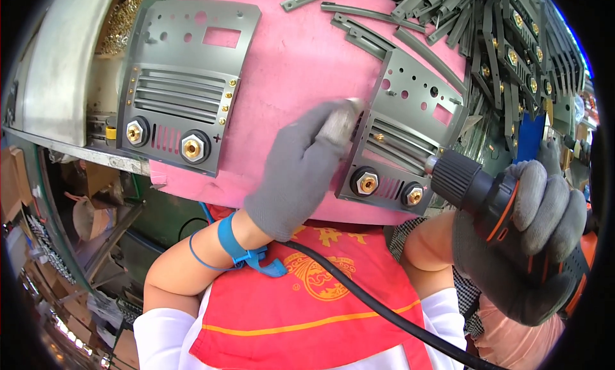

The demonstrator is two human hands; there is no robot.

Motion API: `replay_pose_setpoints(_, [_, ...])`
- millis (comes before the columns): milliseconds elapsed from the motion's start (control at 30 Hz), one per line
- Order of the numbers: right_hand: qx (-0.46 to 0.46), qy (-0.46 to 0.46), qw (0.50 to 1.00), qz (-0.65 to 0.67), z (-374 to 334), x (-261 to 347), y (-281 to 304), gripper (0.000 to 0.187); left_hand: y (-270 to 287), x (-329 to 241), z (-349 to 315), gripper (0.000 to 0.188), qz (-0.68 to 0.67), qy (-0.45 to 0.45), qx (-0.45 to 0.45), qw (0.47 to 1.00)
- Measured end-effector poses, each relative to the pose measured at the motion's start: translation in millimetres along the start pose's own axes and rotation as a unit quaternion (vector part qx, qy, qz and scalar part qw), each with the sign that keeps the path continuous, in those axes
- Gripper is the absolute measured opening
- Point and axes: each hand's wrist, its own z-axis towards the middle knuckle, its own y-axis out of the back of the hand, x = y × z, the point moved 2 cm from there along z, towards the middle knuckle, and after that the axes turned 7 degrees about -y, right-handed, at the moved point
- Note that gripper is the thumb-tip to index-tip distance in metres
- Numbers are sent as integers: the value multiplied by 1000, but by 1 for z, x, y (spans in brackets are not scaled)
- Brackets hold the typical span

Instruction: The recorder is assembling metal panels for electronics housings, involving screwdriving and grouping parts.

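Observation:
My left hand (291, 165), in a grey glove with a worn pale thumb, has its fingers closed at the left edge of a dark grey metal front panel (410, 85). The panel has round holes, a rectangular cutout, slats and two brass-centred sockets near its lower edge. My right hand (538, 222), also gloved, is wrapped round a black-and-orange power screwdriver (464, 178). Its tip meets the panel's right side beside the slats. A second panel (186, 53) of the same kind lies to the left, with small brass screws along both sides of its slats.
Both panels rest on a pink padded surface (288, 56). Loose grey metal strips (448, 14) pile up at the far right, beside stacked panels (512, 56). Small brass parts (122, 17) lie at the far left. A black cable (359, 299) crosses my red apron.

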Motion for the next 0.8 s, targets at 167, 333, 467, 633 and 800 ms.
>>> replay_pose_setpoints(167, [-35,-43,998,-40,-15,3,19,29,-3,22,-14,53,245,-54,-26,968])
replay_pose_setpoints(333, [-25,-105,992,-63,-19,-9,27,30,-8,35,-14,52,214,-124,-78,966])
replay_pose_setpoints(467, [24,-69,996,-56,-17,-10,32,30,-7,36,-12,48,196,-124,-74,970])
replay_pose_setpoints(633, [39,-124,988,-79,-20,-14,27,28,-7,39,-11,41,215,-139,-90,962])
replay_pose_setpoints(800, [61,-177,977,-104,-21,-19,20,27,-7,40,-12,34,220,-171,-100,955])
